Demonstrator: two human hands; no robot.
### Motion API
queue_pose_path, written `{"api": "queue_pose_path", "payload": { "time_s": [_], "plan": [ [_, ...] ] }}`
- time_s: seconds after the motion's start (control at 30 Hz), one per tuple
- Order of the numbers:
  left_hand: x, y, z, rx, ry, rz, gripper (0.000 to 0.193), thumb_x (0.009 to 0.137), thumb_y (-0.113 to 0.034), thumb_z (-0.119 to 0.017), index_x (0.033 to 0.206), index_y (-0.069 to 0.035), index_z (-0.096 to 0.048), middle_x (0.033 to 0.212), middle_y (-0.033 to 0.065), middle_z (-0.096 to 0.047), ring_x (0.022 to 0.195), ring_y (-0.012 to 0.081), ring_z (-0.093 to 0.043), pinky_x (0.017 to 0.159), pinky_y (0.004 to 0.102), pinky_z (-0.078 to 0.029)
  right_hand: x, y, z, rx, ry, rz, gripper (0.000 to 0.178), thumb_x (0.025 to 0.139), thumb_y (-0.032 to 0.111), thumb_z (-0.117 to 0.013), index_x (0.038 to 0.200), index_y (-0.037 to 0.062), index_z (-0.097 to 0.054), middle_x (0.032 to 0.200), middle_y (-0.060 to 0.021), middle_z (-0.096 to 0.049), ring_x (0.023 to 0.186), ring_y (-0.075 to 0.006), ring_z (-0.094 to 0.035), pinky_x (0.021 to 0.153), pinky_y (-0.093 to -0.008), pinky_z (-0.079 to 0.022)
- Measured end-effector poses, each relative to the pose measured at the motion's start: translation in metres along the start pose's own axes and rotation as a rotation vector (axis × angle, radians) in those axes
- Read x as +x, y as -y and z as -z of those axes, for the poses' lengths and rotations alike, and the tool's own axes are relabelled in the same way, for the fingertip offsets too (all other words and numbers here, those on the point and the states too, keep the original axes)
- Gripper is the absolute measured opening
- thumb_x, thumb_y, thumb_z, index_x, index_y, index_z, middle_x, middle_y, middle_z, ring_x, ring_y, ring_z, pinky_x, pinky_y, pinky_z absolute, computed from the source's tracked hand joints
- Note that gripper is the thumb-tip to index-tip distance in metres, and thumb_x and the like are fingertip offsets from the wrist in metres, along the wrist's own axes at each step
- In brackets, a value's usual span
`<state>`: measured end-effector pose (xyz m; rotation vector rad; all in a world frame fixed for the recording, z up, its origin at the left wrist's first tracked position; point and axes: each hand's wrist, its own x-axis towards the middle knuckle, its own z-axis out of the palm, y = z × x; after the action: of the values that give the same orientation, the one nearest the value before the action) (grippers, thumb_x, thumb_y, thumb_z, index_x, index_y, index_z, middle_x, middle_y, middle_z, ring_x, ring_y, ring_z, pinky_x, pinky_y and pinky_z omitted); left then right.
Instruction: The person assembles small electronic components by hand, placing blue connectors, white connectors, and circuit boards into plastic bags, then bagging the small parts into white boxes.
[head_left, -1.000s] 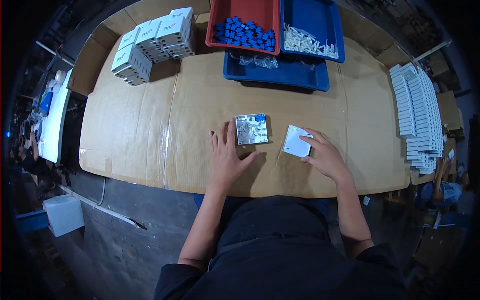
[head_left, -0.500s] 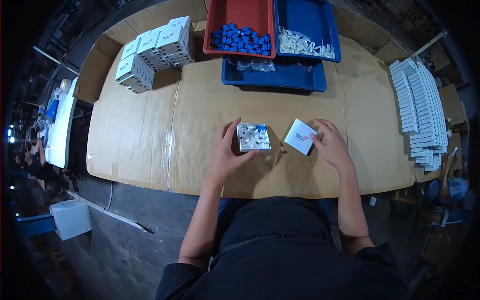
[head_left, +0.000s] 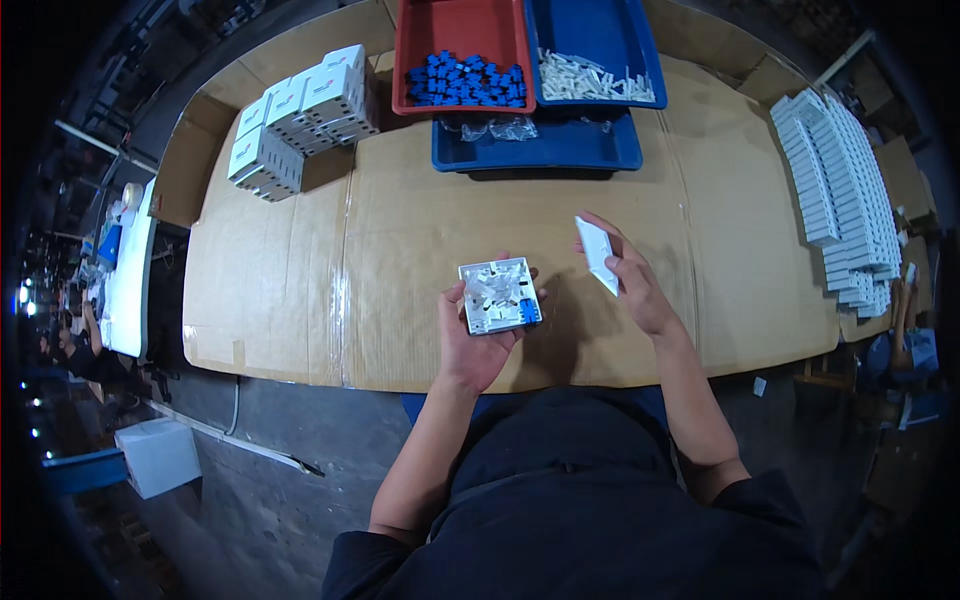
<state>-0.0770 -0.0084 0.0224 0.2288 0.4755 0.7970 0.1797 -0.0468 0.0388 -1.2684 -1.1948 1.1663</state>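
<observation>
My left hand [head_left: 478, 340] holds a square white plastic base plate [head_left: 498, 296] face up above the cardboard-covered table [head_left: 400, 250]; the plate carries small clear parts and a blue insert at its lower right corner. My right hand [head_left: 630, 280] grips a flat white cover plate [head_left: 597, 253], tilted on edge, just to the right of the base. The two parts are apart by a small gap.
At the back stand a red tray [head_left: 420, 40] of blue parts [head_left: 462, 78], a blue tray [head_left: 600, 25] of white parts [head_left: 590, 78], and a lower blue tray [head_left: 540, 150] with clear bags. White boxes [head_left: 300, 110] are stacked back left. Rows of white plates [head_left: 840, 190] lie right.
Both hands have lifted their parts off the table. The left hand now cradles the base plate from below, and the right hand has tilted the cover plate up on edge.
</observation>
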Motion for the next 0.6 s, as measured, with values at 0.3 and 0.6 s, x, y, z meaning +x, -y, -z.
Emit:
{"api": "queue_pose_path", "payload": {
  "time_s": [0.3,0.6],
  "plan": [
    [0.000,0.008,-0.025,0.137,0.017,0.077,0.070,0.105,-0.054,-0.030,0.154,-0.005,-0.044,0.146,0.0229,-0.058,0.124,0.0414,-0.064,0.103,0.0533,-0.055,0.022,0.038,-0.025,0.243,0.113,0.057,0.060,0.113,0.049,-0.034,0.151,0.0055,-0.049,0.141,-0.0132,-0.060,0.123,-0.0226,-0.062,0.105,-0.0359,-0.047],
    [-0.004,0.008,-0.022,0.019,0.046,0.123,0.070,0.106,-0.053,-0.028,0.155,-0.005,-0.042,0.147,0.0247,-0.057,0.127,0.0405,-0.063,0.105,0.0576,-0.053,0.032,0.035,-0.030,0.346,0.224,0.049,0.064,0.111,0.050,-0.036,0.150,0.0014,-0.048,0.139,-0.0163,-0.061,0.128,-0.0255,-0.062,0.110,-0.0401,-0.047]
  ]
}}
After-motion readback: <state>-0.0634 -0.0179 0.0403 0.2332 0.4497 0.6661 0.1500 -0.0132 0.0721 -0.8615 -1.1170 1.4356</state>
